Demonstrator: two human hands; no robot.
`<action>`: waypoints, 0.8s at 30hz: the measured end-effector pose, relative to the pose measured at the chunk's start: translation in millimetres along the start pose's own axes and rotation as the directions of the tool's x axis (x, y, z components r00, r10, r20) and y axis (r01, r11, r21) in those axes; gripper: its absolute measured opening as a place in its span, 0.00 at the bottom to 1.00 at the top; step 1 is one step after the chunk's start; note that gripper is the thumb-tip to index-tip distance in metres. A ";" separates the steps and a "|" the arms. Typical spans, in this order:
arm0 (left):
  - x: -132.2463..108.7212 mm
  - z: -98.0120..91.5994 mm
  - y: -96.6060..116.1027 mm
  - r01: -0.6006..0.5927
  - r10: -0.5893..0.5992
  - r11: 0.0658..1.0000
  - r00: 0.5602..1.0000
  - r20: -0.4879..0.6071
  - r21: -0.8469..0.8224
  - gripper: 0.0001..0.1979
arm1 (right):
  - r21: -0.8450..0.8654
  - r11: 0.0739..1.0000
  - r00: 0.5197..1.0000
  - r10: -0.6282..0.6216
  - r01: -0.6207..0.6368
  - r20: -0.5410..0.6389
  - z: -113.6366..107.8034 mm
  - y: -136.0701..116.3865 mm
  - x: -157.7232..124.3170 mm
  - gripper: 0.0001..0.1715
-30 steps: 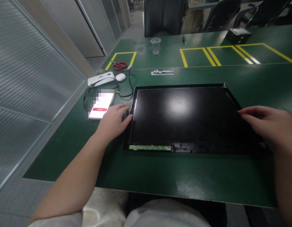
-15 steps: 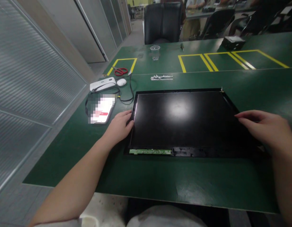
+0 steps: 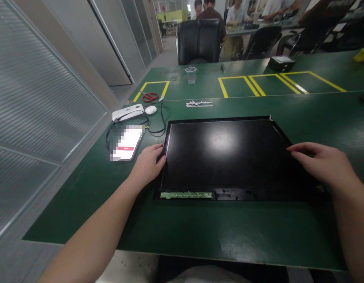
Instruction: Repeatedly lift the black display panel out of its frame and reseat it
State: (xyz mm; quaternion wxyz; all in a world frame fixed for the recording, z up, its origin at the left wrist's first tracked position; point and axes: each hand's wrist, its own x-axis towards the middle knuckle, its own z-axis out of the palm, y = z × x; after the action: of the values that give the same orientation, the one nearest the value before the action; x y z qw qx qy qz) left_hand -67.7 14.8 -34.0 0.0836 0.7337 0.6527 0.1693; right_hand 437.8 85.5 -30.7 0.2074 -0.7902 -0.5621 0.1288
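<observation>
Looking at a black display panel (image 3: 211,165) lying flat on a green table (image 3: 199,228), right between both hands, with a green circuit strip (image 3: 186,195) along the near edge, toward the left. Left hand (image 3: 146,167) resting at the panel's left edge, thumb and fingers a bit spread; can't really tell about any actual grip. Right hand (image 3: 326,163) over at the right edge, thumb and index fingertips pressed together; can't tell about anything caught in between. Also covering part of that edge from view.

Kinda cluttered on the left side, btw: lit-up phone (image 3: 131,145) near the left hand, partly pixelated, then a black cable (image 3: 163,118) looping between phone and panel, close to the panel's far left corner. Behind that, a long white device (image 3: 128,113), a small rounded white gadget (image 3: 151,110) just beside it, and red-handled scissors (image 3: 150,94). Some thin white pieces (image 3: 198,104) beyond the panel's far edge. Farther back, a clear plastic cup (image 3: 191,75), yellow tape outlines (image 3: 223,87), and a black box (image 3: 281,63) toward the right. Past the table, a black chair (image 3: 198,41) plus a few people (image 3: 211,12).
</observation>
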 end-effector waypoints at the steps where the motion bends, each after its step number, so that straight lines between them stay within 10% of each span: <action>1: 0.7 -0.4 0.6 0.000 0.000 1.000 1.000 0.004 -0.013 0.21 | 0.001 1.000 1.000 0.009 -0.009 0.008 0.0 -0.1 -0.5 0.18; 8: 1.2 -3.8 9.5 0.093 -0.133 0.929 0.987 -0.087 -0.358 0.18 | 0.011 1.000 1.000 0.014 -0.014 0.010 -0.7 -6.6 -6.3 0.21; 11: -0.9 -6.9 21.4 0.230 -0.372 0.690 0.926 -0.063 -0.686 0.17 | 0.020 1.000 1.000 -0.013 0.014 -0.008 0.0 -6.7 -6.1 0.20; 16: 1.1 -16.1 50.4 0.435 -0.641 0.109 0.718 0.272 -0.894 0.20 | 0.035 0.999 0.999 -0.038 0.038 -0.017 0.5 -4.7 -4.7 0.18; 24: 2.7 -26.1 63.9 0.440 -0.665 -0.054 0.654 0.361 -0.896 0.26 | 0.041 0.994 0.994 -0.098 0.100 -0.039 4.0 -1.6 -4.3 0.16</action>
State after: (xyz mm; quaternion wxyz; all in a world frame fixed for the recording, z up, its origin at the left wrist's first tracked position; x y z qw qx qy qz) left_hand -17.3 6.4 12.7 0.5066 0.1693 0.6480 0.5429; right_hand 433.3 82.6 -33.5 0.2410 -0.7590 -0.5937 0.1157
